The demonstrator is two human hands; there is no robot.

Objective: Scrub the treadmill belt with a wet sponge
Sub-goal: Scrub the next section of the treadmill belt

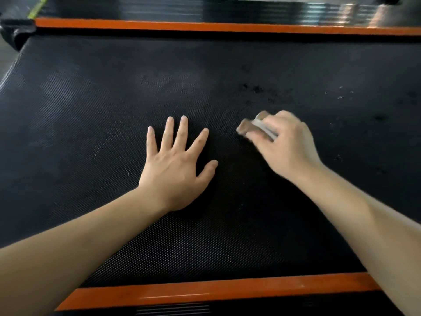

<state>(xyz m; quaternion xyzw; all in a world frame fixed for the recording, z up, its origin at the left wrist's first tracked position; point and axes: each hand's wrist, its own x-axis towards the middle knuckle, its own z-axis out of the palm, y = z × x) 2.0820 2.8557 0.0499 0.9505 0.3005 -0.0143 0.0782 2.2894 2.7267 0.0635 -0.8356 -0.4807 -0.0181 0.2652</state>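
Right hand (286, 144) grips the small brown-and-white sponge (252, 127) mid-belt; left hand (175, 165) lies flat, fingers spread, on the black textured treadmill belt (91, 110). Specks far right: scrubbing looks unfinished.

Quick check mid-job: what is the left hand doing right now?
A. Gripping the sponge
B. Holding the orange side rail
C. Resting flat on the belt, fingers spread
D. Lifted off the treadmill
C. The left hand lies palm down on the treadmill belt with fingers spread, while the right hand grips the sponge.
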